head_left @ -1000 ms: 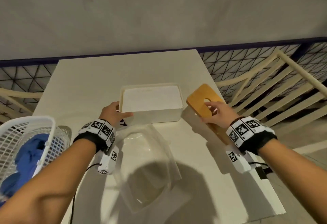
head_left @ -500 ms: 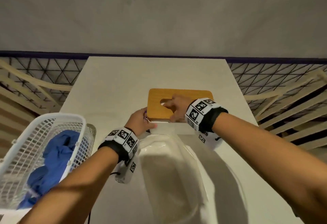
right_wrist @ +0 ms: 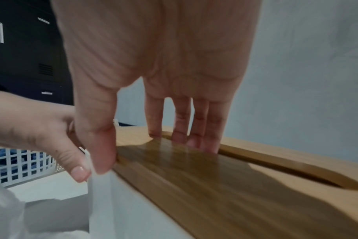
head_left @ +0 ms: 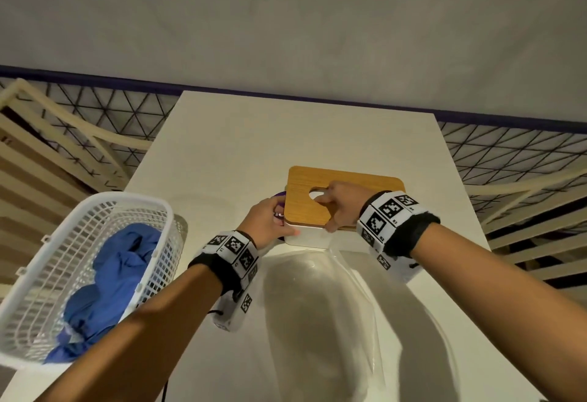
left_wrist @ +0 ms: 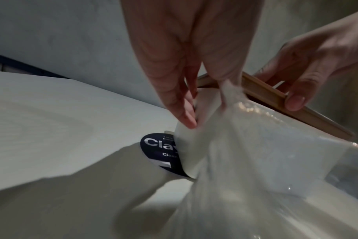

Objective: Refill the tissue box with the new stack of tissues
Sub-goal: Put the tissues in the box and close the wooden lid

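Observation:
The white tissue box (head_left: 305,239) stands mid-table with its wooden lid (head_left: 365,185) lying on top. White tissue (head_left: 315,194) shows through the lid's slot; the rest of the stack is hidden. My right hand (head_left: 333,208) pinches the lid, fingers in the slot and thumb on its front edge, as the right wrist view shows on the lid (right_wrist: 225,186). My left hand (head_left: 270,217) grips the box's left front corner, thumb on the front, fingers along the end (left_wrist: 184,110). The box corner (left_wrist: 187,150) sits partly under clear film.
An empty clear plastic wrapper (head_left: 317,312) lies on the table (head_left: 222,147) just in front of the box, its dark label (left_wrist: 157,148) by the box's left end. A white mesh basket (head_left: 41,290) holding blue cloth (head_left: 111,274) stands at the left edge.
One second ago the lid was beside the open box at the right, with the tissues showing. My right hand has carried it over and laid it on the box; my left hand stayed at the corner.

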Demonstrator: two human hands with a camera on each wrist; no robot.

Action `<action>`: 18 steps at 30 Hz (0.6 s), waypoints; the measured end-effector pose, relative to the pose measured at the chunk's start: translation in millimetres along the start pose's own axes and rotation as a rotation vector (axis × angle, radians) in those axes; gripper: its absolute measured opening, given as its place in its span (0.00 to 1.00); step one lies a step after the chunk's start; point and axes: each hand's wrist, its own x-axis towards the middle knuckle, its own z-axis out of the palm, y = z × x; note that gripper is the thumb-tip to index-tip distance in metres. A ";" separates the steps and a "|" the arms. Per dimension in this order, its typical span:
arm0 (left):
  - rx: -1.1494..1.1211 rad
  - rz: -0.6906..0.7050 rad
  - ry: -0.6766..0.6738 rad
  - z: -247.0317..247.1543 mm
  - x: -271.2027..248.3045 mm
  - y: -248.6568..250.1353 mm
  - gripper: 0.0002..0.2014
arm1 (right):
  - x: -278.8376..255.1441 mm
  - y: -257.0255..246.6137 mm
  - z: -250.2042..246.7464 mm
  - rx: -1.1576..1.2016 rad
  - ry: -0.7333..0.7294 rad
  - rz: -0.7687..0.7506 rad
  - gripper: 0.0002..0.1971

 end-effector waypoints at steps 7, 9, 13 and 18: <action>0.027 0.047 -0.026 0.9 -5.9 5.9 0.42 | 0.8 -1.4 -2.2 -0.013 -0.028 -0.004 0.33; 0.062 0.066 -0.018 0.5 -6.6 6.7 0.42 | 0.1 -1.8 -2.4 -0.024 -0.031 -0.008 0.32; 0.085 0.051 -0.006 0.2 -4.1 5.3 0.41 | 0.8 -0.4 0.0 -0.052 -0.026 -0.010 0.33; 0.041 0.040 -0.011 2.6 -2.1 1.3 0.40 | 1.9 -4.0 1.5 -0.128 -0.051 0.010 0.31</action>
